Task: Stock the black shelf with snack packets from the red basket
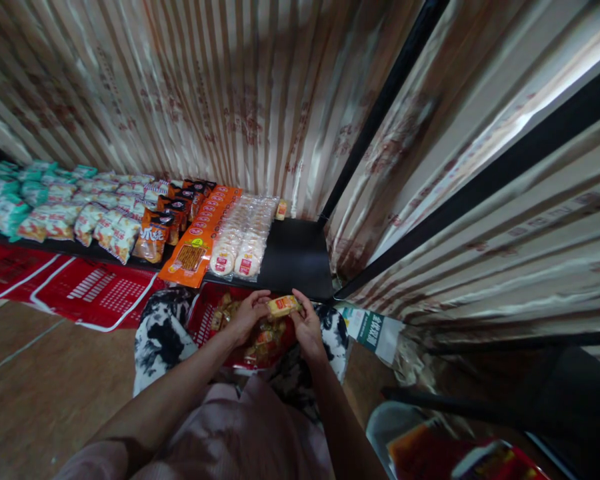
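Observation:
A small yellow wrapped snack (283, 306) with a red and white label is held level between my two hands. My left hand (251, 315) pinches its left end, and my right hand (307, 327) grips the right end with the thumb and fingers. Below them, a red plastic basket (196, 319) rests at my lap, between my knees. Loose wrapped snacks (266, 347) in yellow-brown packs lie in it, partly covered by my hands and forearms. One similar yellow pack (281, 210) stands at the back of the black shelf (300, 257).
Along the shelf sit round white crackers (234, 250) in clear wrap, a flat orange packet (193, 257), orange-black bags (153, 237), white bags (115, 233) and green bags (7, 215). Red baskets (97, 290) are below. Black posts (380, 117) and pleated sheeting (260, 100) stand behind.

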### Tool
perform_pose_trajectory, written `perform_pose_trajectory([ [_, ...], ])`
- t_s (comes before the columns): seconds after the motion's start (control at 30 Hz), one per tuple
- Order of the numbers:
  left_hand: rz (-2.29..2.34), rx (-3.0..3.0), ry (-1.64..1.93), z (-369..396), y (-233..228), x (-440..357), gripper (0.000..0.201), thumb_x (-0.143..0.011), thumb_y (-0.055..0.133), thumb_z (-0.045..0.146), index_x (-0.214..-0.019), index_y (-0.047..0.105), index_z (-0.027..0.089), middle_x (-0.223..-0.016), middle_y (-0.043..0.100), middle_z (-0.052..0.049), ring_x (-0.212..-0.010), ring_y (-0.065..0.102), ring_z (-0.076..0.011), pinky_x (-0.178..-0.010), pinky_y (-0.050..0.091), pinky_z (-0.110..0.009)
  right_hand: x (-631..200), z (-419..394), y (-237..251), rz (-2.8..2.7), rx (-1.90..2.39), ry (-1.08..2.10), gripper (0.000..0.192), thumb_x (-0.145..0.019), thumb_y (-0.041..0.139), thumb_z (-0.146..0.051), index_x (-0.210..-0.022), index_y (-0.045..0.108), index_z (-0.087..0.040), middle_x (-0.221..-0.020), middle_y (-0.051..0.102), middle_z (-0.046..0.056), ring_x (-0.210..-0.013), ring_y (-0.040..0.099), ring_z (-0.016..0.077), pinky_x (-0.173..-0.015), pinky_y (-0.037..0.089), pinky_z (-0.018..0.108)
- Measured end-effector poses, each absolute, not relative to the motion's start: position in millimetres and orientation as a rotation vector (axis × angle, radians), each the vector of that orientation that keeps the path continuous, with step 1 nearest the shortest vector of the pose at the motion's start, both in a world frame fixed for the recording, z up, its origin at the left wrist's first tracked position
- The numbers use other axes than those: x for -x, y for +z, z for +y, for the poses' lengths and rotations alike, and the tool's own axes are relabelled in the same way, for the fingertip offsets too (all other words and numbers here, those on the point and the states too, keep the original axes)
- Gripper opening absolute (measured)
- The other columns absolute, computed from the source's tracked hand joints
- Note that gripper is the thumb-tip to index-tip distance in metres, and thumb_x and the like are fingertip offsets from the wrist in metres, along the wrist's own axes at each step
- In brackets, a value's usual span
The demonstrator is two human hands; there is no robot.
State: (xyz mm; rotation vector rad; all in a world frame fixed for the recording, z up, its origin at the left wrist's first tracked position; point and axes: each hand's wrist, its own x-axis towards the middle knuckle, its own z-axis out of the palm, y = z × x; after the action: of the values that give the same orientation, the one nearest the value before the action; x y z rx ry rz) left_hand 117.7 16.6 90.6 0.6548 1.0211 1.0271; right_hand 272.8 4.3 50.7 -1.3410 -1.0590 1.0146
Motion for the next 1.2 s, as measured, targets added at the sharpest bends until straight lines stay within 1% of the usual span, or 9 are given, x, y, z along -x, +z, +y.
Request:
perform_pose_trajectory([
  [0.1, 1.038, -0.687, 0.969, 15.5, 92.1, -117.0, 0.042, -0.056, 0.069, 0.012, -0.097, 0.062, 0.015, -0.093, 0.064, -0.004, -0.079, 0.060, -0.0133, -0.073, 0.045, -0.024, -272.7, 5.4, 51.4, -1.012, 1.332, 1.026, 0.048, -0.071, 0.058, -0.027, -0.119, 0.060, -0.023, -0.115, 0.064, 0.006, -0.109, 0.058, 0.0224, -0.089, 0.051, 0.036],
  [0.23, 1.081, -0.758, 0.892, 14.1, 90.7, -117.4, 0.038, -0.058, 0.073, 0.019, -0.095, 0.065, 0.014, -0.088, 0.068, -0.005, -0.081, 0.061, -0.0160, -0.076, 0.046, -0.026, -272.4, 7.5, 53.6, -0.960, 1.303, 1.096, 0.052, -0.070, 0.058, -0.027, -0.122, 0.057, -0.022, -0.121, 0.061, 0.007, -0.109, 0.059, 0.0220, -0.090, 0.051, 0.035],
  [0.33, 1.057, -0.770, 0.887, 13.9, 88.0, -119.2, 0.038, -0.057, 0.074, 0.021, -0.094, 0.065, 0.014, -0.087, 0.069, -0.005, -0.079, 0.062, -0.0161, -0.075, 0.046, -0.026, -271.7, 9.5, 57.2, -0.923, 1.271, 1.175, 0.055, -0.070, 0.058, -0.028, -0.124, 0.054, -0.021, -0.126, 0.058, 0.008, -0.107, 0.060, 0.0218, -0.090, 0.050, 0.036],
  [0.47, 1.022, -0.757, 0.889, 15.8, 85.6, -122.8, 0.037, -0.055, 0.074, 0.018, -0.092, 0.065, 0.014, -0.088, 0.069, -0.006, -0.077, 0.062, -0.0154, -0.072, 0.046, -0.025, -270.4, 11.8, 62.0, -0.899, 1.253, 1.202, 0.058, -0.068, 0.060, -0.028, -0.126, 0.052, -0.021, -0.124, 0.060, 0.009, -0.104, 0.061, 0.0215, -0.089, 0.051, 0.035],
  [0.6, 1.008, -0.732, 0.920, 19.0, 84.1, -126.0, 0.037, -0.052, 0.072, 0.014, -0.089, 0.065, 0.013, -0.087, 0.069, -0.006, -0.076, 0.062, -0.0148, -0.070, 0.046, -0.024, -268.9, 13.9, 61.5, -0.841, 1.255, 1.155, 0.065, -0.066, 0.063, -0.030, -0.129, 0.048, -0.022, -0.134, 0.051, 0.010, -0.110, 0.058, 0.0211, -0.090, 0.049, 0.033],
  [0.67, 1.005, -0.718, 0.945, 20.4, 83.1, -127.3, 0.038, -0.052, 0.072, 0.014, -0.088, 0.065, 0.013, -0.086, 0.068, -0.006, -0.075, 0.061, -0.0143, -0.068, 0.045, -0.023, -268.5, 14.9, 59.4, -0.809, 1.271, 1.149, 0.069, -0.065, 0.065, -0.031, -0.130, 0.046, -0.022, -0.135, 0.050, 0.012, -0.108, 0.059, 0.0213, -0.090, 0.050, 0.034],
  [0.77, 1.004, -0.704, 0.991, 22.2, 82.2, -129.2, 0.038, -0.052, 0.072, 0.015, -0.089, 0.064, 0.014, -0.086, 0.068, -0.005, -0.075, 0.061, -0.0144, -0.067, 0.045, -0.023, -268.8, 15.5, 56.1, -0.785, 1.290, 1.140, 0.070, -0.066, 0.066, -0.034, -0.131, 0.045, -0.020, -0.130, 0.054, 0.014, -0.104, 0.061, 0.0217, -0.088, 0.051, 0.035],
  [1.03, 1.078, -0.749, 1.045, 27.9, 84.5, -135.5, 0.035, -0.055, 0.071, 0.017, -0.089, 0.063, 0.016, -0.085, 0.068, -0.004, -0.075, 0.061, -0.0140, -0.067, 0.045, -0.022, -267.2, 13.6, 60.6, -0.835, 1.303, 1.119, 0.060, -0.070, 0.066, -0.039, -0.122, 0.051, -0.016, -0.111, 0.065, 0.013, -0.096, 0.064, 0.0208, -0.088, 0.051, 0.036],
  [1.2, 1.052, -0.764, 1.075, 31.9, 85.0, -140.2, 0.039, -0.054, 0.075, 0.022, -0.090, 0.061, 0.015, -0.084, 0.068, -0.003, -0.075, 0.061, -0.0140, -0.069, 0.045, -0.023, -262.8, 16.1, 66.0, -0.849, 1.342, 1.100, 0.058, -0.067, 0.068, -0.038, -0.119, 0.054, -0.016, -0.101, 0.068, 0.010, -0.086, 0.065, 0.0188, -0.079, 0.054, 0.032],
])
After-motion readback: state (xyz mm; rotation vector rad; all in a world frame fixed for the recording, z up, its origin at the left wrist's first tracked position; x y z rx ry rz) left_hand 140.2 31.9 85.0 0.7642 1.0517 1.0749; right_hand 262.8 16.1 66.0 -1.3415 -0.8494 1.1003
